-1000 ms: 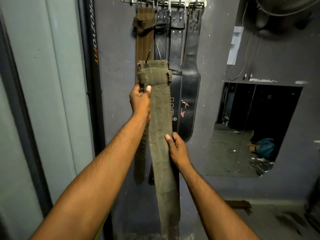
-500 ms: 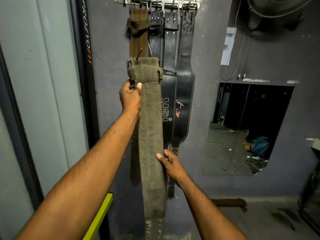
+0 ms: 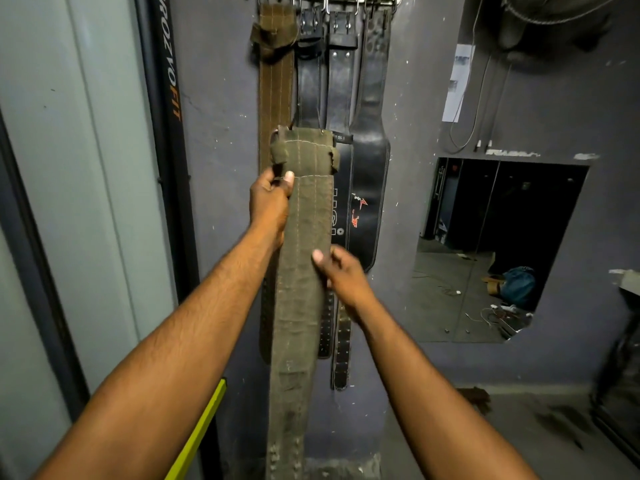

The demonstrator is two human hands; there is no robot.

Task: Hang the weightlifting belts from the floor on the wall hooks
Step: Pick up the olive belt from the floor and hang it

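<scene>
Belt [image 3: 300,323], coarse stitched olive canvas

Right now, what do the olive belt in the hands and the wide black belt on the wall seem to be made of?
Olive belt: probably heavy canvas or worn suede, matte; frayed corners, pale stitch rows.
Wide black belt: likely leather or imitation, smooth, faint sheen; stitched border.

The wall [image 3: 221,150] was dull grey and scuffed — a mirror [image 3: 502,209] on the right, a paper sheet [image 3: 458,83] above it, a pale panel [image 3: 90,202] left, dim concrete floor [image 3: 540,431] below.
</scene>
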